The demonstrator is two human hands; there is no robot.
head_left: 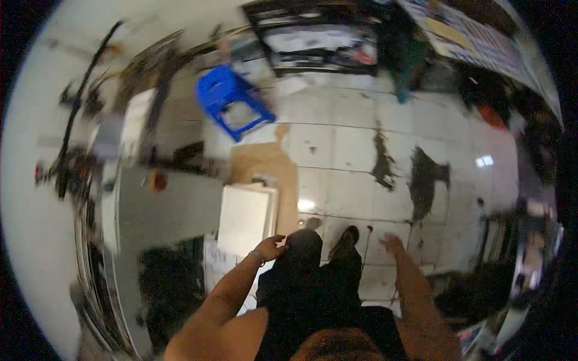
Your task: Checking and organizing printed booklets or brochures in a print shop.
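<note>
Beside my thigh, my left hand (271, 247) is held with thumb and fingers apart and nothing visible between them. A bracelet circles that wrist. Just to its left is a stack of white boards or sheets (244, 219), resting on a piece of brown cardboard (256, 161) on the floor. Out to my right, over the tiles, my right hand (392, 244) hangs away from my body. It is somewhat blurred, its fingers look stretched out, and I see nothing in it. Neither hand appears to touch anything.
A blue plastic stool (223, 87) stands ahead on the left. Beyond it is a dark rack (319, 15). Left of me stands a grey-green surface (165, 207). Dark stains mark the white tiled floor (346, 147). Blurred dark items crowd the right side.
</note>
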